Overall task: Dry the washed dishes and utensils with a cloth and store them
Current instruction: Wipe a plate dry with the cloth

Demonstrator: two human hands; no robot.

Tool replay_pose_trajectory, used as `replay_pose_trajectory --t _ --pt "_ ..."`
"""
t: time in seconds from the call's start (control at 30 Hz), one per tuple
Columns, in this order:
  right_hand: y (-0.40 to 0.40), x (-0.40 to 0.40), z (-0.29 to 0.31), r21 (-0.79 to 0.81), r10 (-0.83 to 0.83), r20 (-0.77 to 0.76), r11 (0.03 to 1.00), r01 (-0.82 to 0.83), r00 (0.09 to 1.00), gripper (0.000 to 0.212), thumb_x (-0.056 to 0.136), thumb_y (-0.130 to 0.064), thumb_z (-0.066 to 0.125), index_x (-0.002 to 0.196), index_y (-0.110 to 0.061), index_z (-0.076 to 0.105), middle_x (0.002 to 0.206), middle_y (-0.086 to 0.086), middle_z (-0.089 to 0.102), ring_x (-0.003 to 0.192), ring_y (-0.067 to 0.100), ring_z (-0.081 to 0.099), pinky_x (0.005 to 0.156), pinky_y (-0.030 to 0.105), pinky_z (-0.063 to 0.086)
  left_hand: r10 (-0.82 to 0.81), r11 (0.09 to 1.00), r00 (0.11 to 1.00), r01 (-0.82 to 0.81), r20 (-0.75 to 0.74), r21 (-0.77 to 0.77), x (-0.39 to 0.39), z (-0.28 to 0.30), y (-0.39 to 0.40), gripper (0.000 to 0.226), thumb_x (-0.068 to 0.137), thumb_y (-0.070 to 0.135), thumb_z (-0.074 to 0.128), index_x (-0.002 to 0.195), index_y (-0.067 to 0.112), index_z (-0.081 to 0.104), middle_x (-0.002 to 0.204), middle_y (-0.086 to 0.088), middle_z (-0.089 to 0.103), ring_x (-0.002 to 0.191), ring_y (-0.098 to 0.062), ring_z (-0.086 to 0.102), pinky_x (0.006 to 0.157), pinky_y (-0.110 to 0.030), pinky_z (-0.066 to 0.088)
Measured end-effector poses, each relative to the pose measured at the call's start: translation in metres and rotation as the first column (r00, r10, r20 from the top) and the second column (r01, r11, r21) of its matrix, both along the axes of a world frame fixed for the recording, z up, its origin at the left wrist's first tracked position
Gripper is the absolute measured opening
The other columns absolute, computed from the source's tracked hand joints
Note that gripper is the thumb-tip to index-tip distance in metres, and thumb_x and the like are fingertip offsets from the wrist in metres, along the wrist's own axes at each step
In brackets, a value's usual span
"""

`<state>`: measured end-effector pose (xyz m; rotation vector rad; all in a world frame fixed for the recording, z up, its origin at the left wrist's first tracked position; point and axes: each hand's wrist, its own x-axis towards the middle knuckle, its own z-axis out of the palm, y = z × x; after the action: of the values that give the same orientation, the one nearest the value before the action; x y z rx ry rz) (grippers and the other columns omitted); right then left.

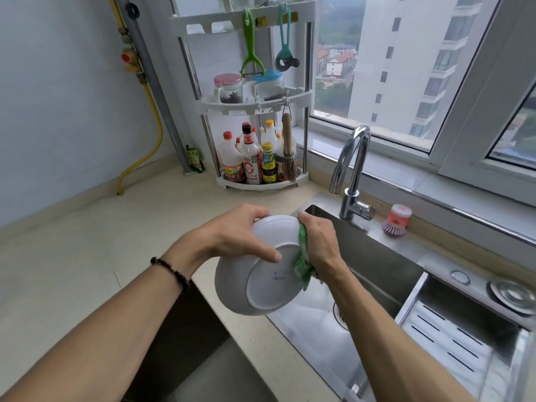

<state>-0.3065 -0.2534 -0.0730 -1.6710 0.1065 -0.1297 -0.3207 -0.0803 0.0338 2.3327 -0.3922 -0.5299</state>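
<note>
A white bowl (255, 282) is held tilted over the counter's edge beside the sink, its underside and foot ring turned toward me. My left hand (240, 233) grips its upper rim, thumb lying across the base. My right hand (319, 242) holds a green cloth (303, 256) bunched against the bowl's right rim. The inside of the bowl is hidden.
A steel sink (377, 256) with a curved tap (352, 169) lies to the right, a slotted drain tray (452, 338) beyond it. A pink dish brush (396, 220) stands behind the sink. A corner rack (255, 100) with bottles and jars stands at the back of the beige counter (87, 256).
</note>
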Motion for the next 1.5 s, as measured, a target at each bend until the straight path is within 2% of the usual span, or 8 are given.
replay_pose_trajectory --t 0.2,0.3,0.47,0.63,0.77,1.0,1.2,1.5 --pt "0.014 -0.009 0.019 -0.009 0.082 0.127 0.997 -0.082 0.988 0.054 0.088 -0.075 0.025 0.105 -0.044 0.065 0.123 0.017 0.06 0.111 0.034 0.061 0.095 0.06 0.051 0.141 0.989 0.978 -0.134 0.156 -0.057 -0.002 -0.008 -0.014 0.046 0.066 0.009 0.086 0.105 0.022 0.066 0.098 0.001 0.069 0.087 -0.019 0.068 0.078 -0.041 0.06" --pt "0.034 -0.023 0.018 -0.091 0.125 0.218 0.99 -0.107 0.968 0.049 0.098 -0.06 0.013 0.143 -0.059 0.033 0.163 -0.014 0.016 0.154 0.013 0.006 0.125 0.049 0.01 0.24 0.969 0.941 -0.217 0.237 -0.12 -0.003 -0.017 -0.019 0.048 0.064 0.01 0.086 0.102 0.028 0.063 0.099 0.002 0.069 0.087 -0.017 0.067 0.077 -0.036 0.058" --pt "0.018 -0.003 0.016 0.132 -0.029 0.063 0.991 0.021 0.998 0.041 0.086 -0.071 0.028 0.108 -0.062 0.06 0.135 0.005 0.058 0.122 0.027 0.057 0.104 0.059 0.045 0.206 0.975 0.941 -0.176 0.27 -0.134 -0.012 -0.021 -0.02 0.053 0.064 0.011 0.088 0.109 0.022 0.063 0.098 0.004 0.066 0.087 -0.016 0.066 0.071 -0.031 0.057" --pt "0.041 -0.016 0.021 -0.043 0.059 0.239 0.998 -0.051 0.969 0.047 0.096 -0.057 0.036 0.14 -0.047 0.05 0.157 -0.008 0.033 0.146 0.013 0.028 0.121 0.046 0.025 0.27 0.961 0.906 -0.232 0.325 -0.152 -0.012 -0.025 -0.022 0.044 0.067 0.009 0.085 0.103 0.022 0.062 0.094 0.003 0.068 0.084 -0.017 0.067 0.068 -0.029 0.056" --pt "0.021 -0.003 0.023 0.224 0.014 0.017 0.974 -0.018 1.0 0.054 0.092 -0.063 0.034 0.129 -0.033 0.06 0.122 0.008 0.061 0.11 0.026 0.064 0.091 0.047 0.056 0.236 0.969 0.909 -0.193 0.343 -0.155 -0.019 -0.023 -0.018 0.053 0.066 0.014 0.089 0.111 0.02 0.061 0.099 0.003 0.064 0.087 -0.014 0.064 0.069 -0.028 0.057" --pt "0.04 -0.016 0.017 0.048 0.081 0.188 0.995 -0.091 0.979 0.035 0.101 -0.054 0.035 0.135 -0.06 0.042 0.16 -0.007 0.028 0.146 0.006 0.024 0.123 0.046 0.02 0.303 0.951 0.88 -0.256 0.365 -0.173 -0.014 -0.025 -0.018 0.041 0.067 0.014 0.087 0.099 0.02 0.061 0.089 0.006 0.064 0.08 -0.015 0.065 0.058 -0.018 0.048" --pt "0.005 0.005 0.005 0.501 0.051 -0.353 0.853 0.143 0.934 0.048 0.081 -0.059 0.054 0.092 -0.013 0.066 0.093 0.017 0.069 0.079 0.027 0.065 0.062 0.031 0.055 0.337 0.887 0.891 -0.192 0.303 -0.421 -0.029 -0.022 -0.011 0.056 0.055 0.026 0.081 0.107 0.024 0.062 0.1 0.006 0.067 0.089 -0.012 0.067 0.066 -0.023 0.058" --pt "-0.006 0.003 0.031 0.082 0.055 -0.128 0.996 -0.044 0.99 0.038 0.082 -0.048 0.054 0.074 -0.011 0.06 0.07 0.011 0.052 0.067 0.023 0.047 0.065 0.036 0.039 0.146 0.965 0.989 -0.134 0.038 -0.227 -0.01 -0.007 0.005 0.057 0.051 0.03 0.087 0.103 0.02 0.067 0.097 -0.003 0.073 0.088 -0.022 0.072 0.08 -0.044 0.061"
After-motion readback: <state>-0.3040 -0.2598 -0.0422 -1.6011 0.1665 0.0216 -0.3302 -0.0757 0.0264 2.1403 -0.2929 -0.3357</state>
